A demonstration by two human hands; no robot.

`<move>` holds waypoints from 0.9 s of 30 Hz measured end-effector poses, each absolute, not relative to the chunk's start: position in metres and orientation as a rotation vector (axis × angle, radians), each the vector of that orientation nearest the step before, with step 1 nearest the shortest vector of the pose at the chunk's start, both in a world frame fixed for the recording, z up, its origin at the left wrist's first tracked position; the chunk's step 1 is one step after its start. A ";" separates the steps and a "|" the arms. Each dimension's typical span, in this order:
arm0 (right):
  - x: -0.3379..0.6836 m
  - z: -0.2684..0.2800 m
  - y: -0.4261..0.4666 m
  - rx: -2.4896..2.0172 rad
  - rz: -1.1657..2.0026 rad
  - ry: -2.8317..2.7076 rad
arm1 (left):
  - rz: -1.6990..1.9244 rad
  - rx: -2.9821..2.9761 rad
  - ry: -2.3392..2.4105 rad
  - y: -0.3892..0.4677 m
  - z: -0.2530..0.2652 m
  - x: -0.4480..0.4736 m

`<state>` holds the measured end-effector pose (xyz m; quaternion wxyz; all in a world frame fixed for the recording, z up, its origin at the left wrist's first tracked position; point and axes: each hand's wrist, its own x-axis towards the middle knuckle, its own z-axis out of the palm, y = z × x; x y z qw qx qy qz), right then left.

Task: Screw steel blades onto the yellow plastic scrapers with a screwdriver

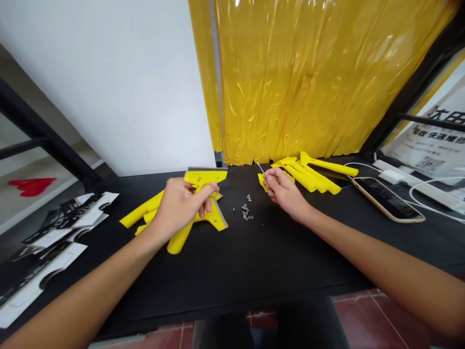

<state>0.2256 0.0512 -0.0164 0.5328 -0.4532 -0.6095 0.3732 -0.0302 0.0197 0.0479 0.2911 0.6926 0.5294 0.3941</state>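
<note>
On my feed I had a plain white panel (119, 87) at 10 o'clock and creased yellow plastic sheeting (290, 82) at 1, shiny with reflected light. Black frame bars (414, 72) slanted at 9 and 2. Matte black tabletop (240, 261) filled 6; pale-jointed red floor tiles (363, 315) showed past its edge, around 4. I also logged a printed white sheet (432, 128) near 3.
</note>
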 end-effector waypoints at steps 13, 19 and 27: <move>0.228 -0.038 0.066 -1.187 0.405 -2.216 | 1.018 1.165 1.136 0.031 0.026 -0.022; 0.224 -0.032 0.060 -1.174 0.389 -2.224 | 1.032 1.074 1.069 0.032 0.025 -0.020; 0.218 -0.007 0.044 -1.050 1.134 -1.580 | 0.848 1.164 1.047 0.030 0.019 -0.019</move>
